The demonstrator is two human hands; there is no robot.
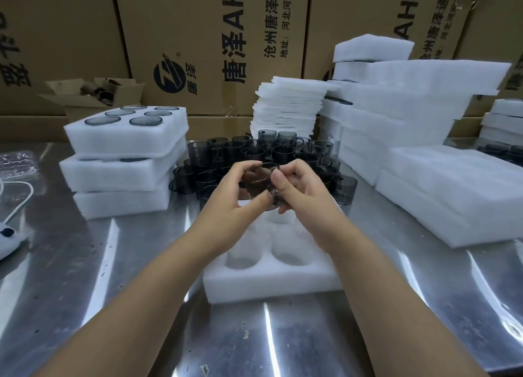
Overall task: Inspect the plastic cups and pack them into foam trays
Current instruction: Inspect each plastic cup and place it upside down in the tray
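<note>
I hold one smoky transparent plastic cup [256, 182] tilted in the air between both hands. My left hand [230, 195] grips its left side with curled fingers. My right hand [297, 187] pinches its right side near the handle. Directly below the hands lies a white foam tray [271, 283] on the steel table, its round pockets showing no cups. Behind the hands stands a crowd of several dark cups [254, 153] with handles.
A stack of three foam trays [119, 161] stands at the left, the top one filled with cups. Piles of foam sheets [288, 107] and trays [441, 184] rise at the back and right. Cardboard boxes [209, 37] wall the rear. A white cord [19, 198] lies far left.
</note>
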